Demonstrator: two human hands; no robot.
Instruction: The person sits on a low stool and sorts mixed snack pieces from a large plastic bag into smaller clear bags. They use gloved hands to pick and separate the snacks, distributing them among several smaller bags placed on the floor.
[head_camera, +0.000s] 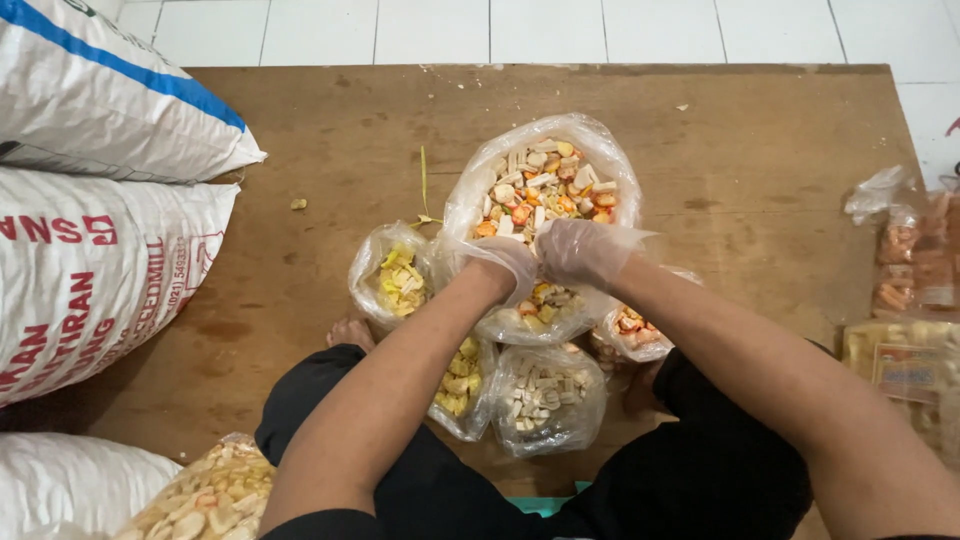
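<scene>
Large clear plastic bag (545, 215): thin, crinkled, translucent film; mouth open and facing up. Filled nearly to the rim with mixed raw crackers, short white sticks, orange and yellow chips and pale chunks. Stands upright on a brown wooden board, at its middle, bulging at the sides. Near rim, at 6 o'clock, is gathered and pinched inward; contents show through the wall below the pinch. Far rim, at 12 o'clock, stands loose and wrinkled.

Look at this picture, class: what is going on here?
A person sitting on a brown board has both gloved hands, left hand and right hand, at the rim of a large clear bag of mixed crackers. Smaller bags of yellow pieces and white pieces lie beside it.
</scene>
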